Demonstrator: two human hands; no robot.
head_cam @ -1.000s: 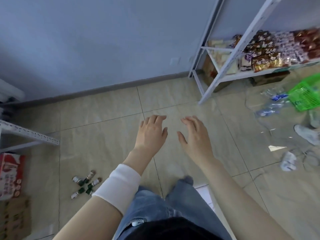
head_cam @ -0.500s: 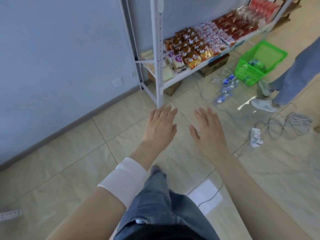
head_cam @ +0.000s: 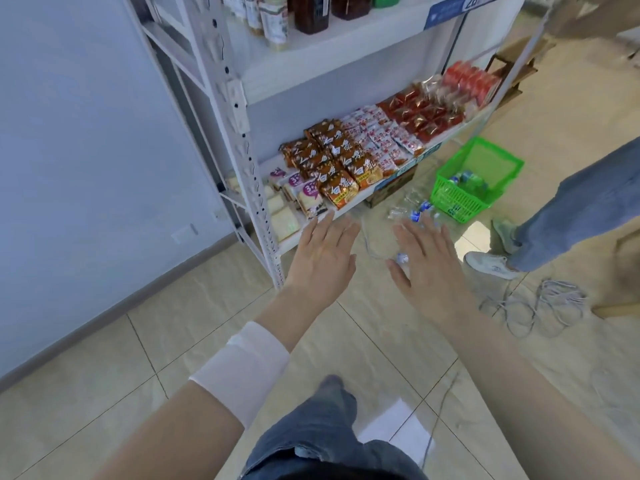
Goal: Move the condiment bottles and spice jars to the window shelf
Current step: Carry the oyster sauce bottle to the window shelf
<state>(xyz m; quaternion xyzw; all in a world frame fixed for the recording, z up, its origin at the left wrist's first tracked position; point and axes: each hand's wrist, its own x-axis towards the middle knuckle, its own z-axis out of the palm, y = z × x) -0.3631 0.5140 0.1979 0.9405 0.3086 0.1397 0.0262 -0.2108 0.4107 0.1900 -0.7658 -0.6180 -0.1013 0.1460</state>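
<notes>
White shelf (head_cam: 311, 76) carries bottles (head_cam: 311, 13) up top; before it, my left hand (head_cam: 322, 261) and right hand (head_cam: 429, 268) hover, fingers (head_cam: 346, 232) straight, holding nothing.

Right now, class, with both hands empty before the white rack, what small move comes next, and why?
Probably raise the left hand to the pale spice jar on the upper shelf: both it and the right hand are open and empty, and the dark bottles stand beside that jar.
</notes>
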